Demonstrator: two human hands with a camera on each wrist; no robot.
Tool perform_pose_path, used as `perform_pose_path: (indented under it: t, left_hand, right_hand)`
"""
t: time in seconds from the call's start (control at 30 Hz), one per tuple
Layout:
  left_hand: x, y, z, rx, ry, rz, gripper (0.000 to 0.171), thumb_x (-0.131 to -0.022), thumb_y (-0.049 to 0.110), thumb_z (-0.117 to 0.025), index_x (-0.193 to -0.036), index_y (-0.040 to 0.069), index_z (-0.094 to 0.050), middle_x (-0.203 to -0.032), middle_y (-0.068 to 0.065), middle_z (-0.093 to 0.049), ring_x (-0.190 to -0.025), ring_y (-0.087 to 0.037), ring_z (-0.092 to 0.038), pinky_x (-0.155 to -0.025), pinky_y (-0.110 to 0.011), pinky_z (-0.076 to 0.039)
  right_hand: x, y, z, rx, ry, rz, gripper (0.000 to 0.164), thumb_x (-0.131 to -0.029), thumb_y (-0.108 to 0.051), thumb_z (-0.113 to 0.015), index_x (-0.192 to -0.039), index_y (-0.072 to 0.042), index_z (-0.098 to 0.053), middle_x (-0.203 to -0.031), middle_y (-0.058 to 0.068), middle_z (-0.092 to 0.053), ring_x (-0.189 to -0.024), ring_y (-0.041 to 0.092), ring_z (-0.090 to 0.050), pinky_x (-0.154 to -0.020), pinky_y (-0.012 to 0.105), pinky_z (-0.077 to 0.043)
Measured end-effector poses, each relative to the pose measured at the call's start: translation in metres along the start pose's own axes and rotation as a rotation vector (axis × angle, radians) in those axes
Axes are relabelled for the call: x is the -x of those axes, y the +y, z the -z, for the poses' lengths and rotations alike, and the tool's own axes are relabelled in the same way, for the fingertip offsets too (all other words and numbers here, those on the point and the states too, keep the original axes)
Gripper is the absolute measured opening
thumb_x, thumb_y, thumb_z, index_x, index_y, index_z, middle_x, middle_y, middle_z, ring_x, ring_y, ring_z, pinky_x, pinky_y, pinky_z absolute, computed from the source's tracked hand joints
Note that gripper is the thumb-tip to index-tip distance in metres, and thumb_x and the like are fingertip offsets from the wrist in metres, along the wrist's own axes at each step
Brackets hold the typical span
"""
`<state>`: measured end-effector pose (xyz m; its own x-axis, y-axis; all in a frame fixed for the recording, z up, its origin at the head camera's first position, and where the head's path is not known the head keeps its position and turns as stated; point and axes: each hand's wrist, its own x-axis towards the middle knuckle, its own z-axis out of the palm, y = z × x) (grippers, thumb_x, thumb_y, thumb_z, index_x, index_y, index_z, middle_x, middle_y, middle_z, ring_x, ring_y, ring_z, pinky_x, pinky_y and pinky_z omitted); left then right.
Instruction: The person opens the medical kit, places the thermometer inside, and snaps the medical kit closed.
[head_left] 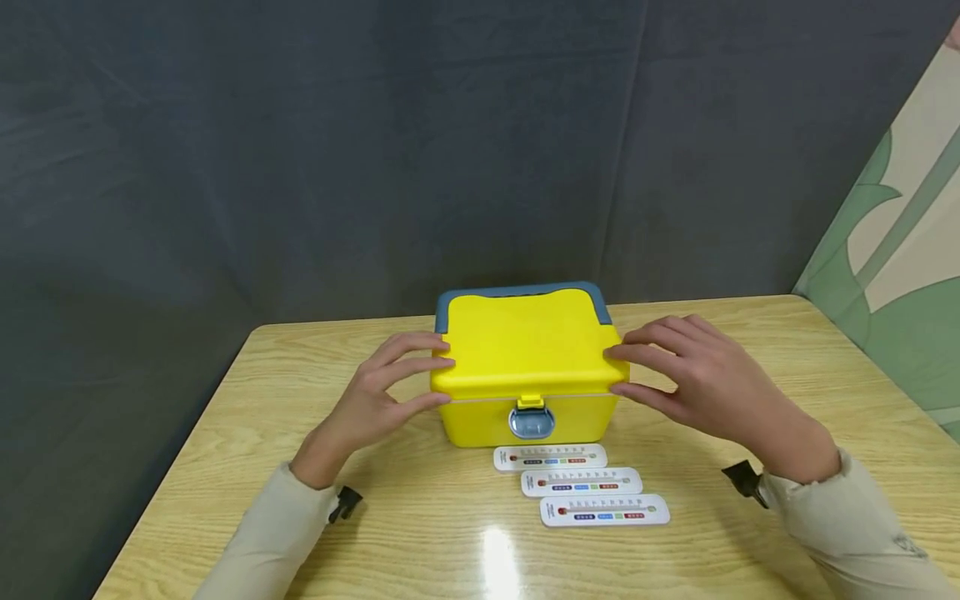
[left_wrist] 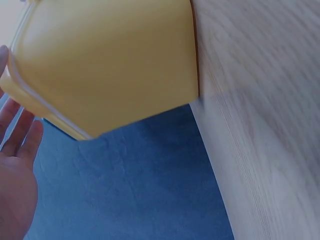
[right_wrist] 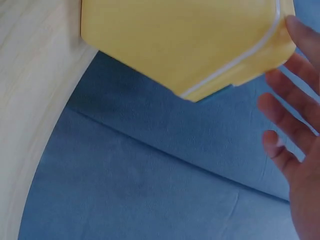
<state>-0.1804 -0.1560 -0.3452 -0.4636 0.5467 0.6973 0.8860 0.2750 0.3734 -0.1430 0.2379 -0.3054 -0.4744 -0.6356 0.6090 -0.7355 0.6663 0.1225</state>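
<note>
A yellow storage box [head_left: 531,354] with a blue-grey handle [head_left: 517,291] round the back of its lid stands on the table, lid down. A blue-grey clasp [head_left: 532,422] sits at its front. My left hand [head_left: 378,387] touches the lid's left edge, thumb by the front corner and fingers spread along the side. On the right edge, my right hand [head_left: 697,375] rests its thumb and forefinger; in the right wrist view its other fingers [right_wrist: 282,120] stand apart from the box. Three white thermometers [head_left: 551,457] [head_left: 582,482] [head_left: 604,510] lie before the box.
The pale wooden table [head_left: 420,533] has its far edge just behind the box. A dark cloth [head_left: 375,167] hangs beyond it. At the right is a wall with painted green leaves [head_left: 915,333].
</note>
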Motion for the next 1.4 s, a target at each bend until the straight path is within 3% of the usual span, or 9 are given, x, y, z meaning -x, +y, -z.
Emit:
perform_pose_path:
  t: [0.07,0.2,0.3,0.47,0.6,0.73,0.83,1.13,1.4]
  left_hand:
    - [0.0006,-0.0015,0.0026,-0.001,0.005,0.030,0.052,-0.070,0.006,-0.089,-0.118,0.010,-0.071,-0.129,-0.010,-0.063,-0.126,-0.024,-0.056,-0.107,-0.029,-0.048]
    - [0.0022,-0.0044,0.0054,-0.012,0.008,0.090,0.056,-0.069,0.009,-0.089,-0.122,0.010,-0.070,-0.132,-0.010,-0.062,-0.126,-0.024,-0.058,-0.108,-0.024,-0.046]
    - [0.0040,-0.0069,0.0056,-0.001,0.003,0.106,0.056,-0.069,0.009,-0.089,-0.122,0.009,-0.070,-0.132,-0.010,-0.062,-0.125,-0.024,-0.057,-0.108,-0.023,-0.045]
    - [0.0059,-0.0091,0.0054,0.024,0.002,0.101,0.058,-0.067,0.007,-0.089,-0.122,0.008,-0.070,-0.132,-0.012,-0.061,-0.125,-0.024,-0.057,-0.108,-0.027,-0.047]
    - [0.0068,-0.0095,0.0047,0.027,0.013,0.095,0.058,-0.066,0.005,-0.089,-0.121,0.007,-0.070,-0.131,-0.012,-0.061,-0.124,-0.023,-0.058,-0.108,-0.025,-0.046]
    - [0.0068,-0.0087,0.0021,0.047,0.050,0.078,0.057,-0.065,0.002,-0.089,-0.119,0.006,-0.071,-0.129,-0.013,-0.063,-0.122,-0.023,-0.059,-0.107,-0.024,-0.047]
    - [0.0057,-0.0072,0.0008,0.072,0.076,0.080,0.056,-0.064,0.001,-0.089,-0.117,0.005,-0.071,-0.127,-0.014,-0.063,-0.122,-0.022,-0.060,-0.107,-0.024,-0.047]
    - [0.0034,-0.0055,-0.0002,0.130,0.111,0.102,0.056,-0.063,-0.006,-0.088,-0.116,0.004,-0.071,-0.125,-0.016,-0.064,-0.120,-0.025,-0.060,-0.106,-0.023,-0.047]
    - [0.0037,-0.0043,-0.0011,0.155,0.121,0.098,0.061,-0.061,-0.004,-0.090,-0.119,0.005,-0.070,-0.129,-0.016,-0.062,-0.125,-0.021,-0.058,-0.107,-0.025,-0.047]
  right_hand:
    - [0.0014,0.0022,0.0015,0.008,-0.040,-0.029,0.064,-0.097,-0.068,-0.039,-0.110,-0.016,-0.074,-0.101,0.001,-0.074,-0.092,0.022,-0.066,-0.081,0.043,-0.055]
    - [0.0036,0.0029,0.0030,0.026,-0.130,-0.079,0.053,-0.087,-0.061,-0.066,-0.121,-0.019,-0.070,-0.107,-0.001,-0.074,-0.095,0.020,-0.067,-0.085,0.043,-0.054]
    - [0.0046,0.0014,0.0030,0.029,-0.180,-0.106,0.060,-0.077,-0.049,-0.081,-0.128,-0.022,-0.066,-0.110,-0.002,-0.074,-0.096,0.020,-0.069,-0.088,0.045,-0.055]
    - [0.0052,0.0006,0.0023,0.036,-0.195,-0.121,0.062,-0.076,-0.047,-0.083,-0.130,-0.023,-0.065,-0.111,-0.001,-0.075,-0.097,0.020,-0.070,-0.089,0.047,-0.056]
    - [0.0058,0.0027,-0.0002,0.041,-0.164,-0.081,0.058,-0.081,-0.053,-0.076,-0.130,-0.024,-0.066,-0.109,-0.001,-0.075,-0.094,0.020,-0.070,-0.086,0.045,-0.057]
    - [0.0065,0.0042,-0.0028,0.047,-0.117,-0.029,0.058,-0.094,-0.066,-0.050,-0.130,-0.023,-0.066,-0.105,0.001,-0.076,-0.089,0.021,-0.071,-0.080,0.045,-0.059]
    - [0.0061,0.0040,-0.0031,0.049,-0.089,-0.010,0.064,-0.098,-0.067,-0.033,-0.130,-0.022,-0.066,-0.104,0.002,-0.076,-0.088,0.022,-0.071,-0.079,0.046,-0.058]
    - [0.0044,0.0021,0.0002,0.072,-0.057,0.013,0.063,-0.102,-0.061,-0.026,-0.130,-0.021,-0.066,-0.101,0.003,-0.075,-0.084,0.023,-0.070,-0.076,0.046,-0.058]
    - [0.0033,0.0012,0.0021,0.093,-0.026,-0.001,0.063,-0.103,-0.061,-0.026,-0.127,-0.019,-0.067,-0.097,0.003,-0.075,-0.083,0.023,-0.069,-0.076,0.045,-0.058]
